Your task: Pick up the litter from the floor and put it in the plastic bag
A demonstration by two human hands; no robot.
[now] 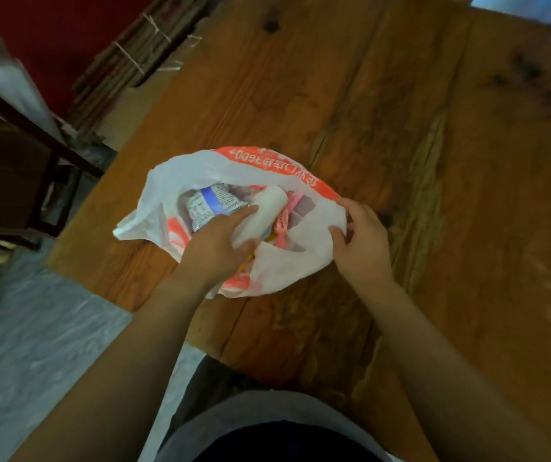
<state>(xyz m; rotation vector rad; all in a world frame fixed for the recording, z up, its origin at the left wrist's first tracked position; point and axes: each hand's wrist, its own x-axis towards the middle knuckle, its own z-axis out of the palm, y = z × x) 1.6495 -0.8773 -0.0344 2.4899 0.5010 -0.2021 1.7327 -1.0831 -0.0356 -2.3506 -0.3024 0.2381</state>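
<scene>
A white plastic bag (197,168) with orange print lies open on a wooden table (451,161). Inside it I see a crumpled blue and white wrapper (212,203) and pink strips (287,211). My left hand (215,250) is shut on a white paper roll (264,210) and holds it in the bag's mouth. My right hand (361,240) pinches the bag's right edge between thumb and fingers and keeps the bag open.
A dark wooden chair (17,161) stands at the left of the table. Bundled sticks (134,51) lean against a red wall behind it. Grey floor (34,345) shows at the lower left. The table's near edge runs just in front of my body.
</scene>
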